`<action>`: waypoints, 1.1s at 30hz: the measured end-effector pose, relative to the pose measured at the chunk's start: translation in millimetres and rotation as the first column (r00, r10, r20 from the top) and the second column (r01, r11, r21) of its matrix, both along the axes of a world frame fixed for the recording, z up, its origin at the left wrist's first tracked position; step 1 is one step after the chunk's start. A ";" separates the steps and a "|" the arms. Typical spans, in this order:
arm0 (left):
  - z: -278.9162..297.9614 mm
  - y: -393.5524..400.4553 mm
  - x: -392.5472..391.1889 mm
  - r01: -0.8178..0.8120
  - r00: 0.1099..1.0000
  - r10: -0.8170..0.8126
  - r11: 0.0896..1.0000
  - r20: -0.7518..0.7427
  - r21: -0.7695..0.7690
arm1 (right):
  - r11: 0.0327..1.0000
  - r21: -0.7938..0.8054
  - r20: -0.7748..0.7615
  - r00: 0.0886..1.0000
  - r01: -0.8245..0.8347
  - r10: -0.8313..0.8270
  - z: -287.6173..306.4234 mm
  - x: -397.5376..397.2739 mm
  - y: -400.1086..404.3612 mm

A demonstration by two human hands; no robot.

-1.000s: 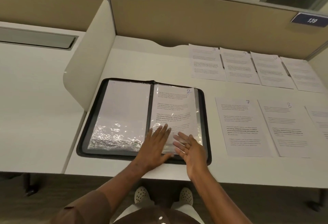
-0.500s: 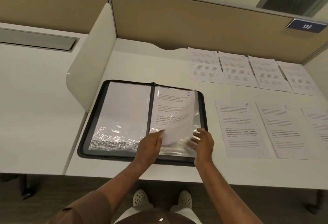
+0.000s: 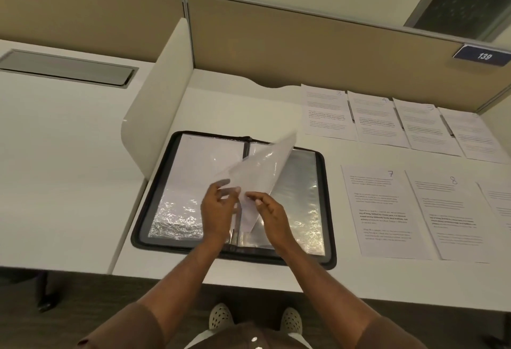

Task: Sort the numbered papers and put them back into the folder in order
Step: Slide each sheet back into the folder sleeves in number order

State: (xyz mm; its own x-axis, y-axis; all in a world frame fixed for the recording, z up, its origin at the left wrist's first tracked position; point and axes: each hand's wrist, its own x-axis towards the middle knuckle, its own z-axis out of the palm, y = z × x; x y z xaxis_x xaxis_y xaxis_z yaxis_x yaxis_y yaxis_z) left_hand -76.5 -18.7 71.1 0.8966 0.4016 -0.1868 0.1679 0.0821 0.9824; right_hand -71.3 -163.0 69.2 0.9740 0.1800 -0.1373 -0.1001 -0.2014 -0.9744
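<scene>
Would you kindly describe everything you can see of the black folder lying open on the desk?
The folder is black-edged with rounded corners and lies open flat on the white desk, near its front edge, beside the divider. Its clear, shiny plastic sleeves are crinkled toward the bottom. One sleeve page is lifted and tilted over the spine, mid-turn, held at its lower edge by the left hand and right hand. The loose numbered sheets lie apart, to its right.

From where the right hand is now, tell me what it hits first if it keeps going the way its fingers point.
The right hand points left, toward the left hand. It would likely meet the lifted sleeve they pinch, then that hand; depth is unclear.
</scene>
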 end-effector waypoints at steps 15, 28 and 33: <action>-21.4 107.8 -74.2 -0.336 0.927 0.299 0.930 -0.225 -0.149 | 0.904 -0.386 0.120 0.962 -0.182 0.245 -31.6 13.6 14.0; -13.6 122.3 -74.6 -0.377 0.898 0.436 0.829 -0.056 0.413 | 0.658 -0.698 0.178 0.822 -0.283 0.541 -46.8 10.5 35.8; -4.4 88.6 -35.5 -0.086 0.992 0.007 0.769 0.127 0.633 | 0.669 -0.690 0.182 0.827 -0.278 0.532 -48.4 22.8 30.5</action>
State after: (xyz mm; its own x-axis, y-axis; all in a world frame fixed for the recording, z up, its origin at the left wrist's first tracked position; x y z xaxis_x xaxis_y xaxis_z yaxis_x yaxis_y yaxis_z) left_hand -112.0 69.9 66.7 0.8721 0.4342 0.2255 0.0679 -0.5638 0.8231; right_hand -48.6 -132.6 20.8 0.8227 0.5669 -0.0429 0.4493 -0.6945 -0.5620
